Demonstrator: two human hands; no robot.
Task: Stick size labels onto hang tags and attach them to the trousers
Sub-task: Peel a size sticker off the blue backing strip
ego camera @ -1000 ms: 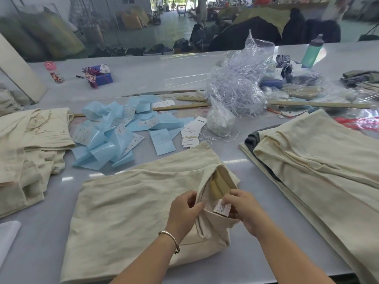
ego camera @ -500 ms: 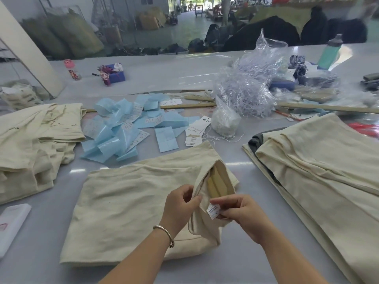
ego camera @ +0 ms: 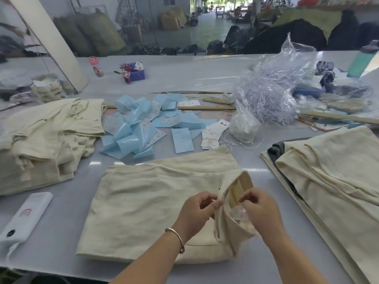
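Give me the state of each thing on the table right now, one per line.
Trousers: folded flat, waistband lifted open.
Left hand: pinches the waistband edge.
Right hand: fingers curled at the waistband; what they hold is blurred.
Hang tags: loose stack, unattached.
Blue backing strips: scattered, curled.
Left pile: folded, stacked.
Right pile: laid flat, stacked.
Plastic bag: open, crumpled.

Folded cream trousers (ego camera: 147, 201) lie on the grey table (ego camera: 61, 232). Left hand (ego camera: 196, 214) and right hand (ego camera: 262, 212) pinch the opened waistband (ego camera: 235, 187).
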